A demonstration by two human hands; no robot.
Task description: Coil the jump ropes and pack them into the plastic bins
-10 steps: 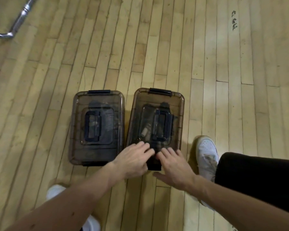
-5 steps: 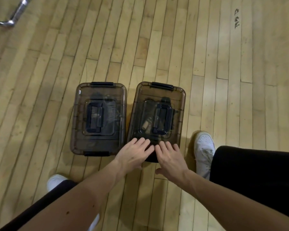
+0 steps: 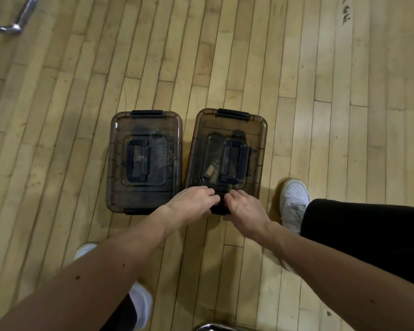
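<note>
Curled now, left hand point(image 3: 193, 203) and right hand point(image 3: 247, 209) grip right bin's point(image 3: 261, 149) latch point(image 3: 221, 209) (nearest).

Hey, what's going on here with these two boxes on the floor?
A person leans over a left bin and a right bin, both smoky brown plastic, side by side on a wooden floor. Both lids are on, and the dark shapes inside are too murky to identify. The left hand and the right hand both curl round the near latch of the right bin, apparently snapping it shut. Nothing touches the left bin.
</note>
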